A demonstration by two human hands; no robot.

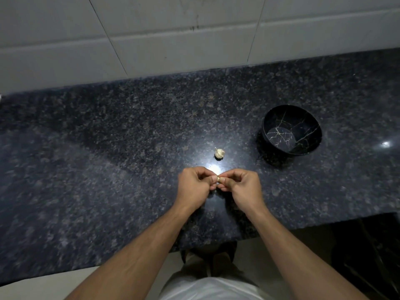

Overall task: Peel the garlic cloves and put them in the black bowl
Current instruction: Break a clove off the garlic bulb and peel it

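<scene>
On the dark speckled counter [108,137], backed by a pale tiled wall [173,29], we find no label, brand or writing that we can read on anything. Moving from the left, that stretch of stone carries only the reflection of a lamp and our shadow. Near the middle, our left hand [192,187] has its fingers curled, thumb and forefinger pinching one end of a small garlic clove [219,179]. The clove is held just above the counter, at the meeting point of both hands, and only a pale sliver of it shows between the fingertips. Beyond the hands, toward the wall, a garlic bulb [219,153] sits alone on the stone, apart from the fingers. Our right hand [242,187] mirrors the left, fingers curled and pinching the clove's other end, so the two hands touch at the tips. Further right and well apart from the hands stands the black bowl [311,146], upright, its inside veined with thin light lines like marble. We see no cloves inside it.
</scene>
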